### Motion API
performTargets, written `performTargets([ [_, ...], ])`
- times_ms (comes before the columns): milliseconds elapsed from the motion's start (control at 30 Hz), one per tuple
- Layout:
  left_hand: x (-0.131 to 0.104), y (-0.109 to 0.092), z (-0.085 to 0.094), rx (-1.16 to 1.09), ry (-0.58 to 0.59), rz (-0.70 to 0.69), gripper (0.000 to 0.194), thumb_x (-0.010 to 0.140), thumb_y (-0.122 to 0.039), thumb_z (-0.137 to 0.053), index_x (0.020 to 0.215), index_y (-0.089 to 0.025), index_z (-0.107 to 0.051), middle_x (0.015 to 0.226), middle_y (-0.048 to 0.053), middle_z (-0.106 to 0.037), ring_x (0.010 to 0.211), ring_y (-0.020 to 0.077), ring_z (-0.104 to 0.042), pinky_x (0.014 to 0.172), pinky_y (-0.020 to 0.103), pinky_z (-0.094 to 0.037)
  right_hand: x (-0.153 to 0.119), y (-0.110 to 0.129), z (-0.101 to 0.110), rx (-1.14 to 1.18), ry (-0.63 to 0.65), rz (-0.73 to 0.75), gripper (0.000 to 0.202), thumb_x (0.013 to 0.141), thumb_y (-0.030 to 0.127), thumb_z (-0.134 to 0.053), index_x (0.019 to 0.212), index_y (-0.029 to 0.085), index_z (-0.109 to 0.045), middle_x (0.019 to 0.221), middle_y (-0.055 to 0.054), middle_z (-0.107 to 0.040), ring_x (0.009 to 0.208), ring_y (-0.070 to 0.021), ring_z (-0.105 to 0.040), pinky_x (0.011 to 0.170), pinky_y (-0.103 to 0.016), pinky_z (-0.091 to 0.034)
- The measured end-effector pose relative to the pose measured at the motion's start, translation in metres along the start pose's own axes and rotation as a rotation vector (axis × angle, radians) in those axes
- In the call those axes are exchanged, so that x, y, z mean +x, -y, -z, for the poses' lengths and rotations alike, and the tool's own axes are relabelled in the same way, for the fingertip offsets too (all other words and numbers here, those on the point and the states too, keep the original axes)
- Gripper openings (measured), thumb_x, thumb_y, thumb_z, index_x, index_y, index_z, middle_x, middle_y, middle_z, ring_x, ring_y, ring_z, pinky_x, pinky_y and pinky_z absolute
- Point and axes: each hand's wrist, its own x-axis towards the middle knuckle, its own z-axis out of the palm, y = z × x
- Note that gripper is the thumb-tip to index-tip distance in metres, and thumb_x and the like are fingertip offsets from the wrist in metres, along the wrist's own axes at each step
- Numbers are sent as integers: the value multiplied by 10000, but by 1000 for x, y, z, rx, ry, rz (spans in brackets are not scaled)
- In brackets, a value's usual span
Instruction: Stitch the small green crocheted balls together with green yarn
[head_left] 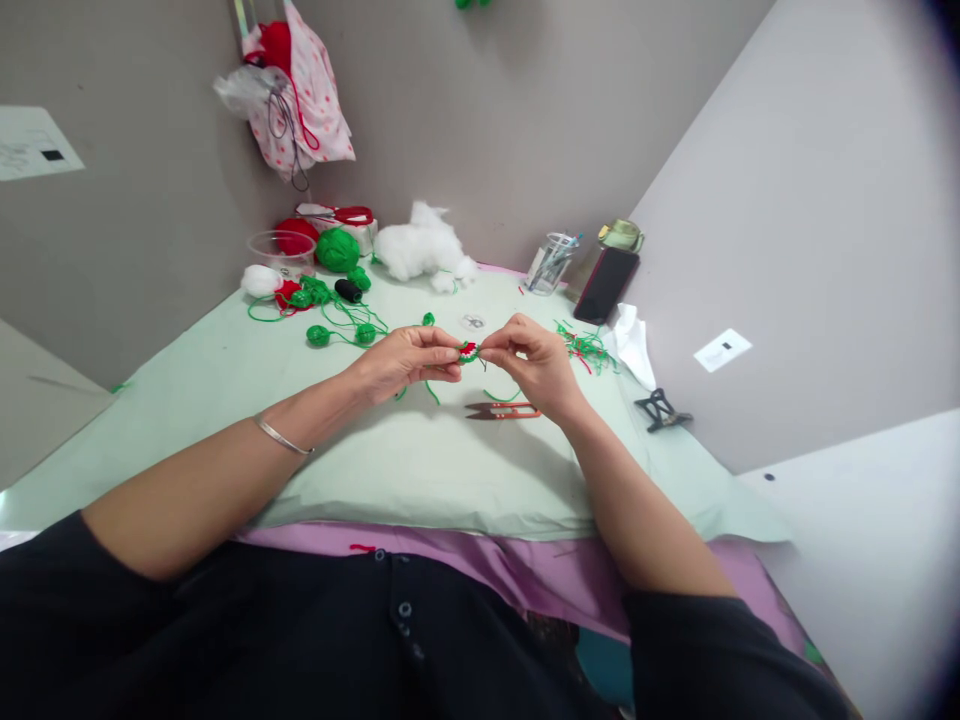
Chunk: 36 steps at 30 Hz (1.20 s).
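We have a small round red and green piece (468, 352) up between our hands, over the middle of the table cover (420, 450). Our left hand (409, 360) is narrow, thumb and fingers pinching the left side of the piece; our right hand (529, 360) is pinched closed at its right edge, and we cannot tell whether a needle or hook is in those fingertips too.

To work this edge well, we would hold the piece flat and steady with the left, near the spot being worked, and let the right make small, even moves. Pulling too hard could pucker the rim, in our judgement, and a loose strand could slip or twist, so light, equal tension seems best. We would also keep the loose green ends away from our fingers.

Counting what we can make out: one piece in our hands; one pair of orange-handled snips (502, 411) just in front of us; one pair of red-handled scissors (352, 215) at the back; five green yarn balls, the biggest (337, 249) beside one red yarn ball (296, 238); one white yarn ball (261, 281); one black spool (349, 290); one heap of white stuffing (424, 245); one clear cup (551, 265) of pens, too bunched to count; one phone (607, 285); one black stand (661, 410); and one pile of yarn scraps (589, 350), too tangled to count strand by strand
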Motion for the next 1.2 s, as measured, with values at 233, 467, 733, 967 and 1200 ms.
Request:
performTargets([
  [233, -1, -1, 0, -10, -4, -4, 301, 670, -310, -896, 846, -133, -728, 753, 17, -706, 734, 141, -686, 912, 393, -565, 1, 2, 9, -31, 34, 5, 86, 870, 306, -713, 843, 251, -774, 750, -15, -592, 726, -156, -547, 672, -314, -442],
  [467, -1, 0, -2, 1, 14, 4, 300, 664, -307, -896, 839, -127, -732, 753, 24, -714, 715, 135, -682, 875, 360, -562, 0, 1, 7, -14, 55, 15, 70, 868, 248, -705, 832, 245, -765, 751, -11, -584, 719, -150, -541, 668, -305, -440],
  [733, 0, 2, -3, 0, 14, -9, 270, 703, -284, -867, 858, -130, -708, 783, 17, -708, 750, 135, -688, 900, 366, -548, -1, -4, -1, -69, 7, 3, 46, 846, 222, -727, 802, 217, -711, 770, -10, -614, 702, -141, -560, 666, -296, -445],
  [967, 1, 6, -4, -19, -32, -58, 309, 683, -304, -886, 836, -145, -669, 781, 2, -701, 743, 139, -696, 912, 371, -543, -9, -2, -17, -203, -5, 145, 63, 954, 239, -585, 953, 202, -636, 880, -35, -672, 776, -147, -642, 754, -278, -506],
  [1200, 2, 8, -8, 67, -56, -67, 328, 666, -340, -881, 811, -134, -670, 790, 14, -684, 733, 150, -691, 879, 380, -550, -13, 2, -22, -596, 31, 298, 196, 1015, 229, -475, 961, 216, -663, 919, -55, -720, 788, -148, -655, 636, -246, -438],
])
